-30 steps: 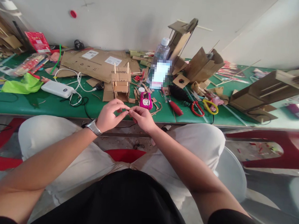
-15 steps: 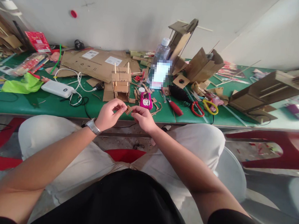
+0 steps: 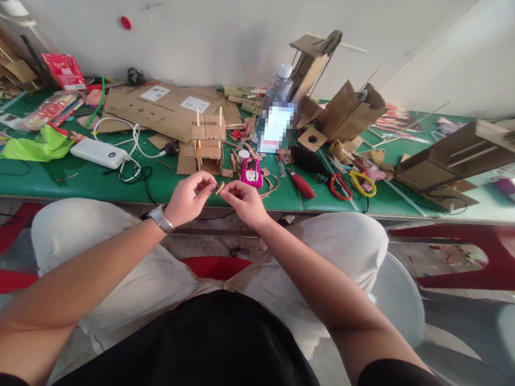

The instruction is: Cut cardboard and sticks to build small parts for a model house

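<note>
My left hand (image 3: 188,197) and my right hand (image 3: 244,200) meet above the front edge of the green table (image 3: 64,179). Both pinch a small piece of cardboard (image 3: 219,187) between thumb and fingertips. A wristwatch (image 3: 161,218) sits on my left wrist. Just beyond the hands stands a small cardboard model (image 3: 208,142) with two wooden sticks rising from it. A pink object (image 3: 252,172) lies right of that model.
A white power bank (image 3: 99,153) with cables lies at left, beside a green cloth (image 3: 35,145). Flat cardboard sheets (image 3: 166,110), a water bottle (image 3: 274,109), red and yellow scissors (image 3: 350,185), a red-handled tool (image 3: 302,185) and larger cardboard structures (image 3: 458,154) crowd the table. Red plastic stools (image 3: 477,258) flank my knees.
The cardboard piece came into sight between my fingertips, then turned edge-on. Both hands stayed at nearly the same spot, shifting very slightly.
</note>
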The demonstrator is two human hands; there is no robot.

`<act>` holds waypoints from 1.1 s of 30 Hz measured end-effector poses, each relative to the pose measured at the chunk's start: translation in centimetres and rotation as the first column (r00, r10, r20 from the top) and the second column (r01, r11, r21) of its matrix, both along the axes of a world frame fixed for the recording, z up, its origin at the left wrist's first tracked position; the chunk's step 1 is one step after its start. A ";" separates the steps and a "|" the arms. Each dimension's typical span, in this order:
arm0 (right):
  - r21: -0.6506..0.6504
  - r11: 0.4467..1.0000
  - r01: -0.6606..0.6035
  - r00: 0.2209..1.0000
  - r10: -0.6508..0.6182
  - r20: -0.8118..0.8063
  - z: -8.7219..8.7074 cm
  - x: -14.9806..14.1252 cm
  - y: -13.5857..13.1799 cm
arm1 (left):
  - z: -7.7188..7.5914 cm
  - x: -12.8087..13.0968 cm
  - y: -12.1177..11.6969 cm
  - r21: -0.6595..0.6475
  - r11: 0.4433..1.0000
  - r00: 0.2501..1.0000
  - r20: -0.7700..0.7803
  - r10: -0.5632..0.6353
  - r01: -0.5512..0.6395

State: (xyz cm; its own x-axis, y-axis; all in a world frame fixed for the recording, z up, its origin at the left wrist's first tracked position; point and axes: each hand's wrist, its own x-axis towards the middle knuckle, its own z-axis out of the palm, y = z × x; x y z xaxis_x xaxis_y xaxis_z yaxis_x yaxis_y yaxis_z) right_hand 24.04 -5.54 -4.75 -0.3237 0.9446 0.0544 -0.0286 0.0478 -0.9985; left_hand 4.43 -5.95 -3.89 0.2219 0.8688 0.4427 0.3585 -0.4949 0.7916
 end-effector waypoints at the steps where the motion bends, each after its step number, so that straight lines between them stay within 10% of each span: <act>1: -0.003 1.000 0.003 1.000 -0.003 0.000 0.0 0.0 0.0 | 0.0 0.0 0.0 -0.003 1.000 1.000 0.004 -0.001 0.001; 33: -0.017 0.999 -0.041 0.999 0.040 -0.025 0.0 0.2 -0.1 | 0.4 0.1 -0.3 -0.031 1.000 0.996 0.089 0.006 -0.004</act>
State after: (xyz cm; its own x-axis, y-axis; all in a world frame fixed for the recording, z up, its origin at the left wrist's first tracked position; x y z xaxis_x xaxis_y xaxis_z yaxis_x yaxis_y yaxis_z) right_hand 24.24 -5.66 -4.76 -0.3606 0.9316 0.0459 -0.0544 0.0282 -0.9981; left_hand 4.51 -6.22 -3.52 0.1786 0.8832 0.4337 0.2887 -0.4684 0.8350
